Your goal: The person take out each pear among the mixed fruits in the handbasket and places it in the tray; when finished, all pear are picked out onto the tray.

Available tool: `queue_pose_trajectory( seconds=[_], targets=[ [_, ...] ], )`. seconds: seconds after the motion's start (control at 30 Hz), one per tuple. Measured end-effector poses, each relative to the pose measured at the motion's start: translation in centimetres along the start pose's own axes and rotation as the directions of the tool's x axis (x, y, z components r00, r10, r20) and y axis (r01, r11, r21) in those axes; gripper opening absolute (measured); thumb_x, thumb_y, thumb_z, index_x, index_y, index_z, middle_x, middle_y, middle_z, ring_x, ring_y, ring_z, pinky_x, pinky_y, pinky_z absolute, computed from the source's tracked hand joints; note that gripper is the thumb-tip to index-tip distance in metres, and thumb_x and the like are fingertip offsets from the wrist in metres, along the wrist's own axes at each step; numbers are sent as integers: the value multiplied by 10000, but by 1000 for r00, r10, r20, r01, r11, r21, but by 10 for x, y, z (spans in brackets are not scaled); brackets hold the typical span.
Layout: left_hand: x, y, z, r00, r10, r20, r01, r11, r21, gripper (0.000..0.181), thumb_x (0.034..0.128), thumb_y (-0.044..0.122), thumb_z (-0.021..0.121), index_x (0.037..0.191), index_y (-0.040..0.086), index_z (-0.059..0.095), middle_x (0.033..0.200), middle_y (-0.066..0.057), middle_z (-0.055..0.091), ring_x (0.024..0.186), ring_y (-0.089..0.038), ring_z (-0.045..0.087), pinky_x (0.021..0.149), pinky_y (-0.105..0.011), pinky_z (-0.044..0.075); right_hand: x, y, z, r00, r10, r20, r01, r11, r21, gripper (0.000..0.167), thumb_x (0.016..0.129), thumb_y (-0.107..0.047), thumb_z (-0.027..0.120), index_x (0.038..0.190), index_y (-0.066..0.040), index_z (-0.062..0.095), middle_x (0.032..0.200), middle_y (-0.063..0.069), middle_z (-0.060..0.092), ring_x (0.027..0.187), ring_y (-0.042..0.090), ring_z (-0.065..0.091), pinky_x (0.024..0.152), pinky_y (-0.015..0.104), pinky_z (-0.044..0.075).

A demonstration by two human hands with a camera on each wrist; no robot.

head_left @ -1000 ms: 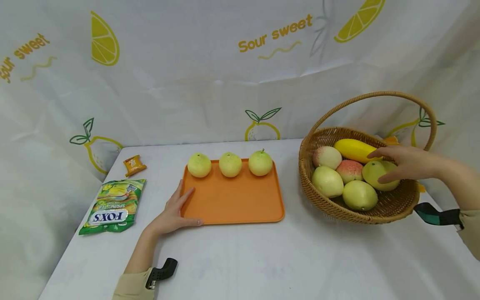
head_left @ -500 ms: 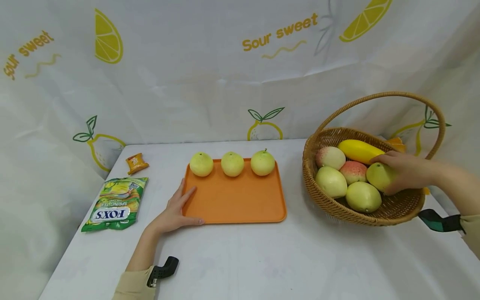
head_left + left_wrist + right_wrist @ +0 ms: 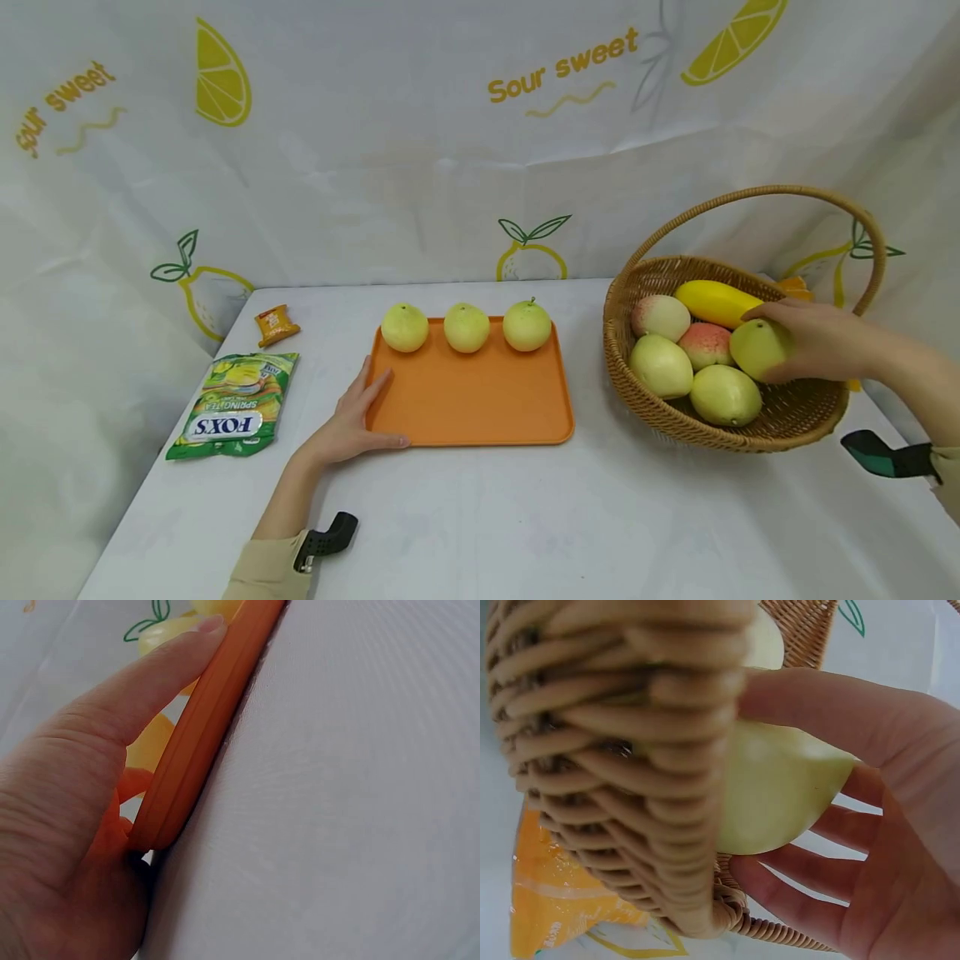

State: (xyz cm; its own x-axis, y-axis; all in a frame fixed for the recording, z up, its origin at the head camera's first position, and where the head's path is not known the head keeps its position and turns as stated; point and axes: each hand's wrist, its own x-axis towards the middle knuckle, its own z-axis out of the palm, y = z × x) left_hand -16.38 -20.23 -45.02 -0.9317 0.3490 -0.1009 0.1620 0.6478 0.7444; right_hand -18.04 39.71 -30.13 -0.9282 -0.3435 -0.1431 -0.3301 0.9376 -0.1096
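In the head view my right hand (image 3: 821,340) is inside the wicker basket (image 3: 660,417), its thumb and fingers round a yellow-green pear (image 3: 759,348). The right wrist view shows this pear (image 3: 787,787) partly hidden behind the basket rim. Beside it lie a red-blushed peach (image 3: 705,346), a paler peach (image 3: 660,317), two more yellow-green fruits (image 3: 726,395) and a long yellow fruit (image 3: 717,303). My left hand (image 3: 348,425) rests with spread fingers at the near-left corner of an orange tray (image 3: 472,400), thumb along the front rim. Three pears (image 3: 466,328) line its far edge.
A green Fox's candy bag (image 3: 236,407) and a small orange packet (image 3: 277,325) lie left of the tray. Behind the basket shows an orange package (image 3: 570,892). The basket's tall handle (image 3: 750,193) arches over the fruit, and a printed cloth (image 3: 375,167) hangs at the back.
My right hand has come down from above the pear and its fingers have closed round it; the pear has shifted slightly. My left hand has stayed at the tray.
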Motion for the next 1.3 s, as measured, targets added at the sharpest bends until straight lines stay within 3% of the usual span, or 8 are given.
queue_pose_trajectory(
  seconds=[0.23,0.4,0.6,0.87,1.0,1.13,1.2,1.3],
  targets=[
    [-4,1,-1,999,-42,-3,42,999,7,1184,716,482,840,1578,117,115,1612,-103,-178,1439,-472,-55,1061,-722,80,-5,-8,3,996,24,-90,-18,997,75,789,725,-391,857,1294,37,516,1229,307,533,1055,429,499,795,576,450],
    [-7,-1,-2,999,-44,-4,44,999,30,1216,735,505,817,1573,79,47,1620,-115,-135,1454,-430,-42,1088,-687,81,-10,-22,2,989,93,-119,-73,984,162,816,746,-423,839,1333,15,480,1203,290,531,979,405,527,741,534,469],
    [-8,-4,-3,1000,-29,-3,29,1000,0,1179,751,476,816,1575,86,68,1628,-96,-103,1462,-409,-26,1097,-670,99,-15,-36,2,984,173,-40,-148,925,351,802,821,-422,776,1423,-48,400,1273,312,483,1085,492,494,783,609,432],
    [-6,-4,-2,1000,-16,-8,16,1000,-15,1141,749,467,822,1579,124,117,1630,-78,-101,1461,-410,-29,1092,-679,99,-16,-55,8,986,165,-4,-141,854,501,783,868,-370,741,1472,-79,335,1384,284,409,1219,520,422,851,659,396],
    [-5,-3,-2,1000,-16,-7,16,1000,-16,1133,748,473,820,1580,141,127,1630,-68,-106,1460,-412,-30,1087,-685,100,-15,-67,8,987,157,-20,-123,840,528,771,866,-369,744,1481,-136,342,1376,224,434,1186,424,481,835,518,456],
    [-5,-3,-2,1000,-10,-8,10,1000,-21,1126,745,465,824,1579,144,140,1630,-71,-105,1459,-415,-30,1085,-689,97,-14,-77,9,989,137,-49,-84,813,577,741,880,-313,740,1489,-167,344,1313,153,495,1065,161,547,743,304,477],
    [-5,-3,-1,1000,-8,-8,8,1000,-20,1122,746,463,824,1579,145,143,1629,-75,-103,1457,-420,-30,1083,-692,95,-13,-82,9,990,127,-58,-66,792,608,731,887,-286,736,1491,-173,341,1309,129,494,1017,65,548,723,255,484],
    [-5,-4,-1,1000,-4,-8,4,1000,-16,1118,748,461,823,1578,144,146,1629,-83,-101,1456,-423,-28,1082,-693,95,-12,-89,10,990,120,-71,-46,763,645,719,895,-262,729,1492,-171,339,1320,107,476,1051,78,534,735,237,482]
  ],
)
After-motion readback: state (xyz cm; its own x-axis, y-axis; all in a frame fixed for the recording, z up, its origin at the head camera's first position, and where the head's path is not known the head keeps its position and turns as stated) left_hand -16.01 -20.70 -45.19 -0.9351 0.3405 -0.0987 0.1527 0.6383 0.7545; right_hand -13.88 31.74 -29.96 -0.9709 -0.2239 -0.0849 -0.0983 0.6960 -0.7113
